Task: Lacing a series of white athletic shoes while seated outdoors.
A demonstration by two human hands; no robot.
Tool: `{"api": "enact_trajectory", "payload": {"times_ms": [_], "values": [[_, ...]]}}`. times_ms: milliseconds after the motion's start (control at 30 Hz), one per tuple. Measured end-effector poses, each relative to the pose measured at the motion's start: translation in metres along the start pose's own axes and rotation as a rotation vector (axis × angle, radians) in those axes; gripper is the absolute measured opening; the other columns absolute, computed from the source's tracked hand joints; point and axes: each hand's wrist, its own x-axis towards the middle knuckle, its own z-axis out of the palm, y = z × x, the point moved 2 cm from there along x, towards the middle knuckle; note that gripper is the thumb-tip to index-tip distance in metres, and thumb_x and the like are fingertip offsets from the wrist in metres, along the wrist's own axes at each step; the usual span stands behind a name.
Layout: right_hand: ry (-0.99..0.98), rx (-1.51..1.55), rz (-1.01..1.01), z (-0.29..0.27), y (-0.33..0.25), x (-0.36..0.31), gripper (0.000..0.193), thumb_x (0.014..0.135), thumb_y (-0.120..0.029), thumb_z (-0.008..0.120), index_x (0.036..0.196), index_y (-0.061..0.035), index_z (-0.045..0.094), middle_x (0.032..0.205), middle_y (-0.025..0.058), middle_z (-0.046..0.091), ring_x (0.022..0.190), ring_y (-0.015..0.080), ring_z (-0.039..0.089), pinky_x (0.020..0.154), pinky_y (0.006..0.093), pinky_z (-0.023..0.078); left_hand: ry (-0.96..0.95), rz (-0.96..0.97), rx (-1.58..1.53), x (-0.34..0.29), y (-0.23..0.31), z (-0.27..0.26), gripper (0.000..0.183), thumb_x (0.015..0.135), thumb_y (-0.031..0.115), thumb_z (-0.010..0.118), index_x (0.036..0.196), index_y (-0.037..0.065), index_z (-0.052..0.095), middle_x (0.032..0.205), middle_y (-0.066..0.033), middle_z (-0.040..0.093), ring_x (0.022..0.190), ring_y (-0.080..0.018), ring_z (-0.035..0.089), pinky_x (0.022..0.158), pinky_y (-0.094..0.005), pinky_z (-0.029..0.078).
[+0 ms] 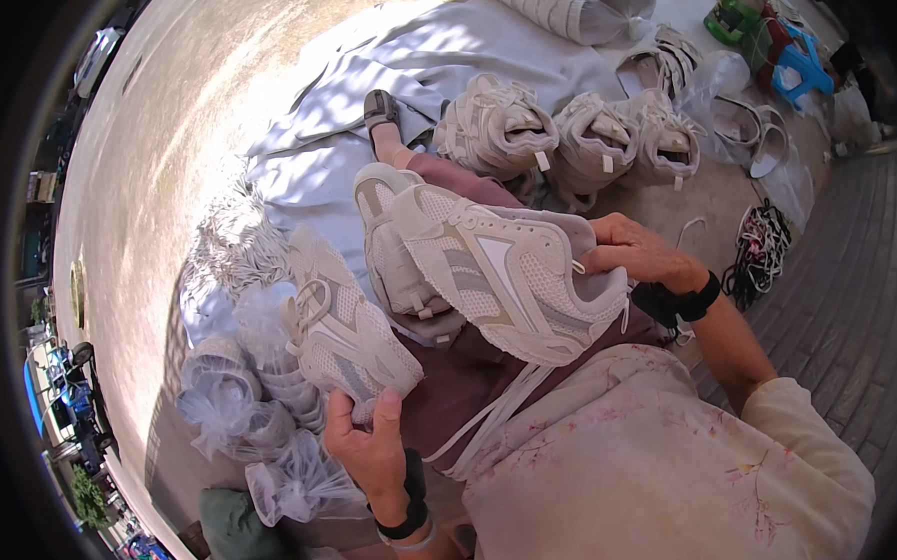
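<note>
My right hand (640, 256) grips a beige mesh sneaker (503, 273) by its heel opening, holding it sideways above my lap. Long white laces (490, 418) trail over my lap just below it. My left hand (368, 446) pinches the heel end of another beige sneaker (346, 330), its laces in a loop on top. Between these two, partly hidden, a further beige sneaker (408, 272) lies by my legs. Both wrists wear black bands.
Beyond my legs, several beige sneakers (497, 128) stand in a row on a pale cloth (314, 171). Left of me are plastic-wrapped shoes (228, 395) and a heap of white laces (236, 234). On the right lie dark tangled cords (761, 251) and a blue plastic object (802, 69).
</note>
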Motion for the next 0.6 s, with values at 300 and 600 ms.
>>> {"api": "enact_trajectory", "payload": {"times_ms": [300, 600], "values": [[-0.277, 0.243, -0.075, -0.045, 0.037, -0.04, 0.025, 0.078, -0.011, 0.061, 0.096, 0.0046, 0.068, 0.085, -0.0004, 0.067, 0.072, 0.0046, 0.057, 0.063, 0.0207, 0.045, -0.046, 0.107, 0.1, 0.008, 0.016, 0.009, 0.028, 0.082, 0.017, 0.073, 0.097, -0.003, 0.061, 0.086, -0.0031, 0.063, 0.078, -0.0105, 0.053, 0.074, -0.0254, 0.044], [-0.024, 0.471, -0.223, -0.01, 0.006, -0.023, 0.024, 0.08, -0.01, 0.061, 0.099, 0.0045, 0.067, 0.087, -0.0003, 0.067, 0.073, 0.0042, 0.057, 0.063, 0.0202, 0.045, -0.188, 0.484, 0.488, 0.007, 0.023, 0.05, 0.027, 0.073, 0.011, 0.077, 0.089, 0.0, 0.059, 0.08, -0.0167, 0.058, 0.074, -0.0357, 0.054, 0.067, -0.0416, 0.042]]}}
